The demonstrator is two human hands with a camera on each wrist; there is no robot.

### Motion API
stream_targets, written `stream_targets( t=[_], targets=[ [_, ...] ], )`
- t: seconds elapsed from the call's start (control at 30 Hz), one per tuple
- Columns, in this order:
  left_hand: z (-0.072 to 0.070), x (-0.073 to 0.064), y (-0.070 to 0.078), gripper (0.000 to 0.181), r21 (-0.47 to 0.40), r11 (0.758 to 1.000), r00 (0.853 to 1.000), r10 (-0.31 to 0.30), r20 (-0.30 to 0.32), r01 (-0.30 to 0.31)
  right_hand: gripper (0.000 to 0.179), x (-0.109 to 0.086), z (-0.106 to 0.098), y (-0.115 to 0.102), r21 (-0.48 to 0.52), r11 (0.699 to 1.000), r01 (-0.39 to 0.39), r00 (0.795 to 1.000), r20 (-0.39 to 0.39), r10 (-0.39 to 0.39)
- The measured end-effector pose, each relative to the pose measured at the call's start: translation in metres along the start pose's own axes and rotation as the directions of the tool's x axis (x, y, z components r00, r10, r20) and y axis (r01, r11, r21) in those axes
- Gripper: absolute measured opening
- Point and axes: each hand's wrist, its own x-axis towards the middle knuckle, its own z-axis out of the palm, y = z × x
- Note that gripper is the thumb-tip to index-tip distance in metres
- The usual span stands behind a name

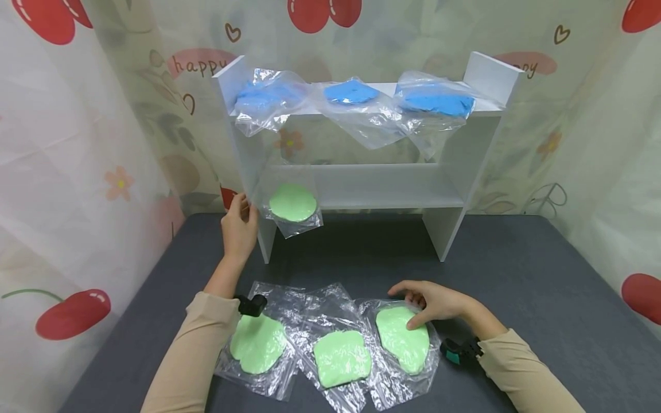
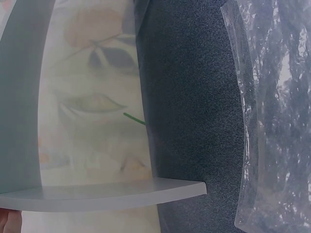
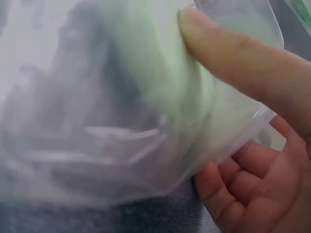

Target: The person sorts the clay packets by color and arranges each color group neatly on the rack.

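Observation:
My left hand [image 1: 240, 226] is at the front edge of the left side panel of a white two-tier shelf [image 1: 377, 186]. In the left wrist view, a bit of a finger [image 2: 10, 222] shows beside that panel; whether the hand grips it is unclear. Close to that hand, a clear bag with a round green piece [image 1: 292, 202] hangs over the middle board. My right hand [image 1: 439, 301] pinches a clear bag with a flat green piece [image 1: 403, 339], thumb on top and other fingers curled beneath. Next to it lie two more bagged green pieces [image 1: 342, 358] [image 1: 257, 344].
Three blue pieces in clear bags [image 1: 439, 103] lie along the top board, their plastic drooping over its front edge. The shelf stands toward the back of a dark grey table [image 1: 516, 275]. Printed cloth [image 1: 57, 189] surrounds the table at the back and sides.

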Motion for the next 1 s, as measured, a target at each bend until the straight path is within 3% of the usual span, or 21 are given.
stream_targets(
  t=[0.27,0.57,0.87,1.0],
  targets=[
    [0.000,0.000,0.000,0.028,0.012,1.000,1.000,-0.022,0.012,0.022,0.059,-0.005,-0.001,-0.002,0.023,1.000,0.003,1.000,0.018,-0.004],
    [0.000,0.000,0.001,0.029,0.015,1.000,1.000,-0.023,0.016,0.023,0.025,-0.008,-0.004,0.003,0.091,0.980,0.177,0.980,0.072,-0.183],
    [0.000,0.000,0.000,0.029,0.011,1.000,1.000,-0.022,0.014,0.022,0.023,-0.012,-0.009,0.001,0.109,0.991,0.079,0.997,0.017,-0.082],
    [0.000,0.000,-0.001,0.029,0.010,1.000,1.000,-0.020,0.011,0.020,0.024,-0.013,-0.012,0.000,0.116,0.989,0.086,0.996,0.002,-0.087]
  ],
)
